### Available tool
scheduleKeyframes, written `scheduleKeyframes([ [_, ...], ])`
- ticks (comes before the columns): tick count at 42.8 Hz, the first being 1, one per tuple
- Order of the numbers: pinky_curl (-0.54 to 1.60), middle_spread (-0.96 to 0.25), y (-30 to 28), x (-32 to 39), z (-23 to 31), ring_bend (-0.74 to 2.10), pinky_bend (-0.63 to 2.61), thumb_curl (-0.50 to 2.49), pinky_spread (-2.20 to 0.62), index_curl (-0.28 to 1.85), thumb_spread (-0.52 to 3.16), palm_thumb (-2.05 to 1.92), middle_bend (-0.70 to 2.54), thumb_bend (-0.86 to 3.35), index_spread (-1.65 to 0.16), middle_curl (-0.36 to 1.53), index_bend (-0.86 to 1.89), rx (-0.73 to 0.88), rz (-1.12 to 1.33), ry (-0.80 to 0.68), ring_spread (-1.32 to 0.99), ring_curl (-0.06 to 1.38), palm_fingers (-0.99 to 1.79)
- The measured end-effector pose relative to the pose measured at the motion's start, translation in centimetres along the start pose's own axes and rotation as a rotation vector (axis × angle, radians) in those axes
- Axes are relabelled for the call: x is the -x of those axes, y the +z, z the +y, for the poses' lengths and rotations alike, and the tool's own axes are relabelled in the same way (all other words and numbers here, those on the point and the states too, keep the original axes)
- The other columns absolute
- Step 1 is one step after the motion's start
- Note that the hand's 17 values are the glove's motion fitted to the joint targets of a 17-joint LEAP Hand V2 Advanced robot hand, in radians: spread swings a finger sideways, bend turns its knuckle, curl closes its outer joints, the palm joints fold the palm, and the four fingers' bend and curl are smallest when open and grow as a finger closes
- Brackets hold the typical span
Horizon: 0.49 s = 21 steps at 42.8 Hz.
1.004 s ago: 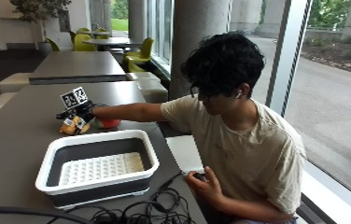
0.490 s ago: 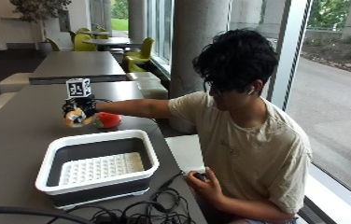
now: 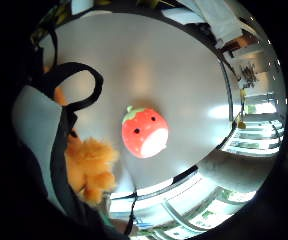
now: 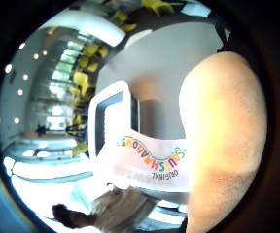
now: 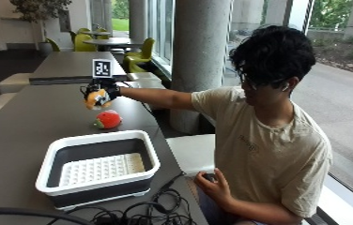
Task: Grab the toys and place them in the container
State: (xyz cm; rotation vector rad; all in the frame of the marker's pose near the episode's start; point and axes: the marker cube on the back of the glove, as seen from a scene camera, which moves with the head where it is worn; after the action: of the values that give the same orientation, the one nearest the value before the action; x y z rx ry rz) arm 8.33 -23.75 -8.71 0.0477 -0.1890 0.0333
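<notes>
Grip: the black-gloved right hand (image 5: 103, 90), arm stretched out over the table, has its fingers curled round a fuzzy orange plush toy (image 5: 96, 99), lifted off the surface.
Held toy: beyond the container's far rim, above and just beside the strawberry; a white paper tag (image 4: 152, 162) with coloured lettering hangs from it.
Strawberry: a round red plush strawberry toy with a green leaf top (image 5: 108, 119) lies on the dark grey table (image 5: 33, 117), just beyond the container's far rim, apart from it.
Container: a white-rimmed, dark-walled rectangular bin with a perforated white floor (image 5: 98, 166) sits nearer the person than both toys.
Other hand: the bare left hand (image 5: 211, 185) rests near the table's edge, beside the container's near corner.
</notes>
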Motion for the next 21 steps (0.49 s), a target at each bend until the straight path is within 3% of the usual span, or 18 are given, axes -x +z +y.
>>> scheduleKeyframes([
  [5, 0.44, -0.33, -2.2, 0.9, 2.5, 0.93, 1.06, 0.74, -0.40, 0.29, 0.80, 0.75, 0.54, 0.21, -0.36, 0.44, 0.43, -0.025, 0.090, 0.056, -0.52, 0.58, 0.82],
  [8, 0.45, -0.34, -2.8, 2.5, 3.5, 0.93, 1.07, 0.76, -0.41, 0.31, 0.77, 0.76, 0.56, 0.20, -0.37, 0.46, 0.45, -0.038, 0.020, 0.068, -0.53, 0.59, 0.81],
  [16, 0.47, -0.36, -4.3, 6.7, 4.3, 0.96, 1.09, 0.81, -0.41, 0.36, 0.72, 0.76, 0.58, 0.19, -0.38, 0.52, 0.49, -0.047, 0.021, -0.067, -0.56, 0.63, 0.76],
  [21, 0.48, -0.37, -4.6, 9.5, 4.7, 0.97, 1.12, 0.85, -0.41, 0.40, 0.70, 0.76, 0.60, 0.18, -0.38, 0.56, 0.51, -0.045, 0.059, 0.000, -0.58, 0.65, 0.73],
])
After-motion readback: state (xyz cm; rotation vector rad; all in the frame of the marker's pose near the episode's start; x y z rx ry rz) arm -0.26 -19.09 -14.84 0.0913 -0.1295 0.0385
